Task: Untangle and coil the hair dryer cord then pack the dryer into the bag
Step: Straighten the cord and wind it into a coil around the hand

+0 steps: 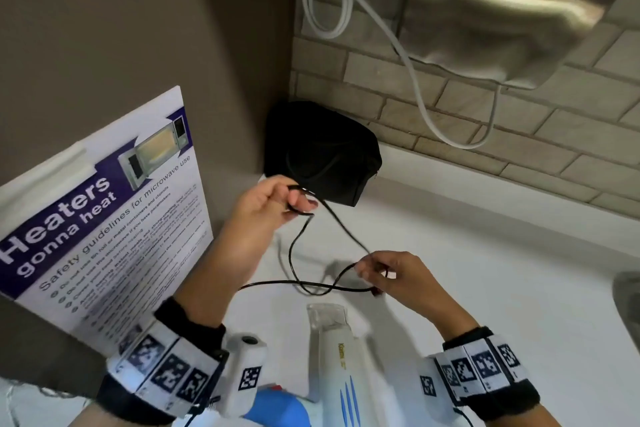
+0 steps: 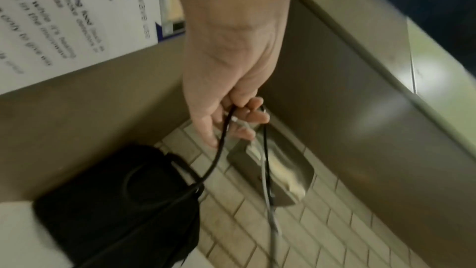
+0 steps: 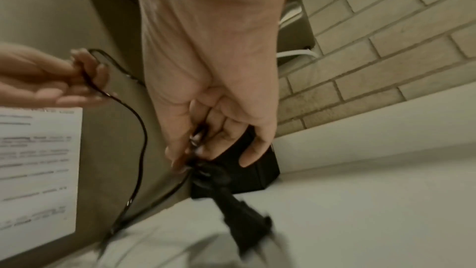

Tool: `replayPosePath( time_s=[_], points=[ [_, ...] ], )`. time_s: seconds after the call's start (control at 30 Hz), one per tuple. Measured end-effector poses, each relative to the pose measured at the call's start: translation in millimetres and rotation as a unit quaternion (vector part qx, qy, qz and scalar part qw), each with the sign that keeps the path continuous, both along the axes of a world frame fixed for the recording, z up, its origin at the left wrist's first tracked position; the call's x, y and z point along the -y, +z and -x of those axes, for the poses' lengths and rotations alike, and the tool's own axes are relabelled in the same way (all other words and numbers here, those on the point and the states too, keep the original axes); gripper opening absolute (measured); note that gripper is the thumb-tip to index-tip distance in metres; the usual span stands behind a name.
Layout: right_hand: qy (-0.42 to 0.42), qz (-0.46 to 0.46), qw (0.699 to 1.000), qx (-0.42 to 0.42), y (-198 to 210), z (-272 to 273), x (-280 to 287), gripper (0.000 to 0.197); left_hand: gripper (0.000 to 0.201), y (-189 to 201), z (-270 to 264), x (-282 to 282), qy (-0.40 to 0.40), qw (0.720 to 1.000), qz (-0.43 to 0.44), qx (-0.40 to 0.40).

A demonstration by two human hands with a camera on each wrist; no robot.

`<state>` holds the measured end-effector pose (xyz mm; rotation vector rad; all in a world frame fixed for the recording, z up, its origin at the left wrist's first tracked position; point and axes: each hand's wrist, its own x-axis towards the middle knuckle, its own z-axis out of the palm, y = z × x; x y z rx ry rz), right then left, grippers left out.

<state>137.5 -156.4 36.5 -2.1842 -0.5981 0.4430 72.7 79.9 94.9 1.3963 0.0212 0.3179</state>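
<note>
Above the counter (image 1: 485,253), both hands (image 1: 266,204) (image 1: 391,274) pinch the cord (image 1: 294,253).

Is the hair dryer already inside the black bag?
No. In the head view the white hair dryer lies on the counter near the person, apart from the black bag in the corner.

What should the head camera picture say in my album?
Both hands, left hand and right hand, hold the black cord above the white hair dryer.

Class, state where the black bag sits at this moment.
In the head view the black bag sits on the white counter, pushed into the far corner where the brown wall meets the brick wall, just beyond the left hand.
</note>
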Motion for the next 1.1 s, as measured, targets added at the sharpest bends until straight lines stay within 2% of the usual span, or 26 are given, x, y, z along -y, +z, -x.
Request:
replayPosePath(
  time_s=[0.1,0.23,0.3,0.33,0.37,0.47,0.53,0.63,0.67,0.73,0.77,0.83,0.9,0.97,1.0,1.03,1.1],
  points=[
    [-0.027,0.005,1.000,-0.015,-19.1,-2.8,1.8,0.007,0.039,20.6,4.5,-10.8,-0.001,0.997,0.072,0.022],
    [-0.032,0.062,0.997,-0.016,-38.6,-7.4,0.3,0.020,0.047,43.3,11.8,-15.9,0.001,0.993,0.119,0.028],
    [-0.035,0.078,0.996,-0.026,-46.8,-9.7,0.4,0.020,0.052,53.4,15.0,-15.7,0.008,0.992,0.126,0.031],
    [-0.035,0.080,0.996,-0.033,-49.0,-9.8,0.9,0.018,0.048,56.9,15.2,-14.3,0.015,0.993,0.112,0.032],
    [-0.028,0.080,0.996,-0.038,-48.6,-9.2,1.1,0.025,0.042,58.9,14.8,-12.3,0.020,0.995,0.094,0.032],
    [0.008,0.034,0.997,-0.067,-30.9,-1.6,-3.9,0.067,0.034,58.1,8.2,-1.3,0.005,0.998,0.056,0.014],
    [0.033,-0.001,0.998,-0.058,-10.2,6.8,-18.3,0.075,0.036,55.6,2.3,12.3,-0.021,0.999,0.045,-0.009],
    [0.053,-0.035,0.997,-0.047,6.2,13.7,-49.4,0.070,0.036,51.2,-5.1,33.8,-0.067,0.995,0.066,-0.037],
    [0.062,-0.045,0.995,-0.059,6.1,14.1,-58.7,0.062,0.035,50.8,-6.6,39.7,-0.079,0.993,0.078,-0.041],
    [0.072,-0.063,0.993,-0.073,4.9,15.9,-72.4,0.034,0.030,50.9,-8.6,44.5,-0.091,0.991,0.095,-0.035],
    [0.059,-0.089,0.991,-0.081,3.4,16.0,-75.6,0.024,0.026,49.7,-9.6,42.8,-0.087,0.991,0.101,-0.029],
    [-0.014,-0.165,0.980,-0.113,1.1,12.5,-75.2,0.019,0.018,38.0,-11.2,30.0,-0.047,0.995,0.091,-0.015],
    [-0.096,-0.224,0.961,-0.128,3.1,4.8,-67.1,0.019,0.006,8.9,-11.9,13.6,0.061,0.998,-0.015,-0.016],
    [-0.143,-0.253,0.946,-0.142,8.9,-1.6,-58.0,0.026,0.002,-35.8,-9.7,-1.1,0.146,0.965,-0.205,-0.076],
    [-0.153,-0.266,0.940,-0.150,12.2,-3.9,-53.5,0.028,0.007,-59.3,-8.2,-4.3,0.128,0.937,-0.304,-0.113],
    [-0.156,-0.281,0.933,-0.161,16.3,-4.7,-50.2,0.029,0.016,-79.8,-5.9,-3.9,0.070,0.903,-0.397,-0.147],
    [-0.151,-0.310,0.919,-0.192,25.6,-2.2,-46.8,0.029,0.034,-108.2,-0.2,5.5,-0.068,0.817,-0.541,-0.188]
  ],
)
